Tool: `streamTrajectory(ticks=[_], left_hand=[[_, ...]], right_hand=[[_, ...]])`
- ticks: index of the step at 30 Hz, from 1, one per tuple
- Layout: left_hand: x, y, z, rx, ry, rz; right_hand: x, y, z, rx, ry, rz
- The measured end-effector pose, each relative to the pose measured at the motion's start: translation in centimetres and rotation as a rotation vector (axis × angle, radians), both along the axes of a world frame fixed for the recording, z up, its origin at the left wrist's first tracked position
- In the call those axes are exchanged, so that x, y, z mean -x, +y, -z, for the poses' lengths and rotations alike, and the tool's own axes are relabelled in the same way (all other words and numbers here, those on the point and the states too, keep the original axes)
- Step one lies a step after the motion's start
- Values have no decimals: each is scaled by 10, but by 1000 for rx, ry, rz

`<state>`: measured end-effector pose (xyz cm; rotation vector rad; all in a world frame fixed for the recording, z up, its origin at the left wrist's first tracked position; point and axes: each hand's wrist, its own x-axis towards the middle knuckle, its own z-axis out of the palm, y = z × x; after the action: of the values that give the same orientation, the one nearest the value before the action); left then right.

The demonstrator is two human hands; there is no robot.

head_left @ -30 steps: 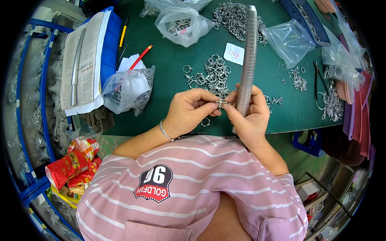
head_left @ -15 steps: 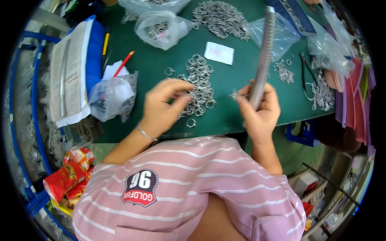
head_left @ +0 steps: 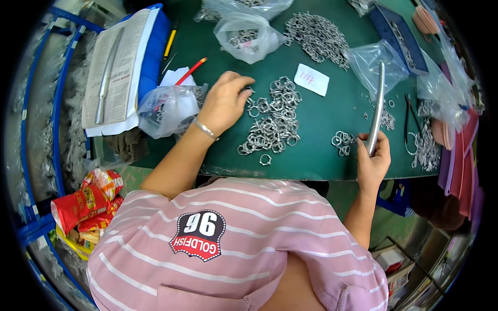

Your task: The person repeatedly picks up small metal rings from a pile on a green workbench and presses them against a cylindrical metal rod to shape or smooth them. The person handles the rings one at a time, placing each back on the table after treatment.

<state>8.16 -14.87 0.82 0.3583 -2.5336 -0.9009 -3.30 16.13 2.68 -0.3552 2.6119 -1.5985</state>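
Held upright in my right hand [head_left: 374,158] is a long tapered metal ring mandrel [head_left: 378,106], its thick end in the palm. A small cluster of silver rings [head_left: 342,143] lies just left of that hand. My left hand [head_left: 225,103] is beside the upper left of a larger pile of silver rings [head_left: 275,122]. Its thumb and forefinger close on a single ring [head_left: 250,89], mostly covered by the fingertips. One loose ring [head_left: 265,159] lies near the table's front edge.
A white paper slip [head_left: 311,80] and a heap of small metal pieces [head_left: 316,39] lie behind the pile. Clear plastic bags [head_left: 246,39] stand at the back. Pliers [head_left: 410,116] lie right. A blue tray with newspaper [head_left: 111,72] and a red pencil [head_left: 191,71] are left.
My left hand has moved from the pile's left side to the single ring at its upper left. My right hand has moved right with the mandrel, uncovering the small ring cluster. The view has shifted.
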Motion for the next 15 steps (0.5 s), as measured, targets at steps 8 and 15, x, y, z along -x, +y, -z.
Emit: streamTrajectory(ticks=[8, 15], left_hand=[[-3, 1, -8, -348, -85, -11], [-12, 39, -29, -754, 151, 204]], right_hand=[[-21, -14, -10, 178, -35, -58], [-48, -63, -31, 419, -519, -319]])
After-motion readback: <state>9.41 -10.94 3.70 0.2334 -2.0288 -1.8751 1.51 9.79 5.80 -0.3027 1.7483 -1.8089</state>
